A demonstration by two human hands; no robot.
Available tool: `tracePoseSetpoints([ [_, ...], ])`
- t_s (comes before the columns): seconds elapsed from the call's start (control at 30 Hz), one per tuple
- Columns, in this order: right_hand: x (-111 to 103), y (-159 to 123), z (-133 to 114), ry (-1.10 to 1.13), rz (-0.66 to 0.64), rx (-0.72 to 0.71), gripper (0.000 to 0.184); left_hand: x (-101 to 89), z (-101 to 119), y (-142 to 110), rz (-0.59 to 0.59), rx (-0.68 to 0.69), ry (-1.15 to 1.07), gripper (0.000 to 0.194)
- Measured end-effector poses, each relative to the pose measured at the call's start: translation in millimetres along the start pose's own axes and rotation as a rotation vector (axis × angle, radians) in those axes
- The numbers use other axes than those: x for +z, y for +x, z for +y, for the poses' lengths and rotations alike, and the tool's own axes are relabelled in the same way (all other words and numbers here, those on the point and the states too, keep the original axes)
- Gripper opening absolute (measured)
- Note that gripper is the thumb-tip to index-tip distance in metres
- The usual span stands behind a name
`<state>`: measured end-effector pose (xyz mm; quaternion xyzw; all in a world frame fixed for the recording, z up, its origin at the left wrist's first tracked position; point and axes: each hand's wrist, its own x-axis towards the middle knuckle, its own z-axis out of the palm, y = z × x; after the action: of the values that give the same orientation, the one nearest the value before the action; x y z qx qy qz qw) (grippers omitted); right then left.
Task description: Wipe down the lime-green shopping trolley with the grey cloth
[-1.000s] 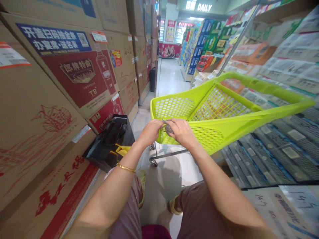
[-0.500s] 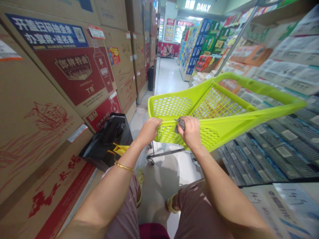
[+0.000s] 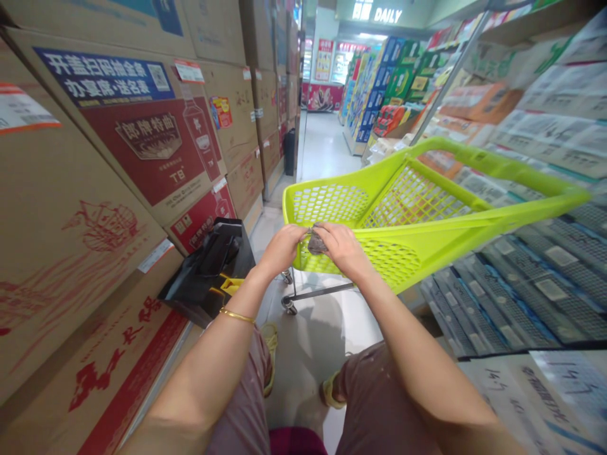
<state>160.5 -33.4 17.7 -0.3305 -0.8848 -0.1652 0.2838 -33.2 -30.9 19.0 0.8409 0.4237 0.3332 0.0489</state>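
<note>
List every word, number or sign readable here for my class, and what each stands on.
"DAILY": lit sign at the back; characters before it blurred.
"开盖扫码抽金条": blue banner, top line.
"办宴席·送名表": blue banner, second line.
"郎牌特曲": red panel below.
"T8": same panel.
Unreadable: banner's third line, price tag print, lower carton's red script, handwriting on paper at right, shopping cart's handle mark.

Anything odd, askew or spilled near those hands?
The cart stands slantwise across the aisle, partly blocking it; a black bag beside the boxes looks stray, unlike the stacked stock. No spill or damage stands out.
</note>
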Motion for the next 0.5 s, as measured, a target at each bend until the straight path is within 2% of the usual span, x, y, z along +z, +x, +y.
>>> tracePoseSetpoints([
  [0.13,-12,-17,21,0.026,-0.008,0.057,0.042,1.0,-1,-1,-0.009,-0.001,0.032,0.028],
  [0.27,-18,-31,37,0.019,0.060,0.139,0.035,3.7,0,-1,-0.006,0.007,0.048,0.029],
  [0.37,-19,-33,36,-0.007,0.114,0.166,0.032,6.0,1,-1,0.005,0.010,0.044,0.029],
  [0.5,-18,-25,21,-0.067,0.131,0.200,0.033,8.8,0,0,0.040,0.006,0.021,0.029],
])
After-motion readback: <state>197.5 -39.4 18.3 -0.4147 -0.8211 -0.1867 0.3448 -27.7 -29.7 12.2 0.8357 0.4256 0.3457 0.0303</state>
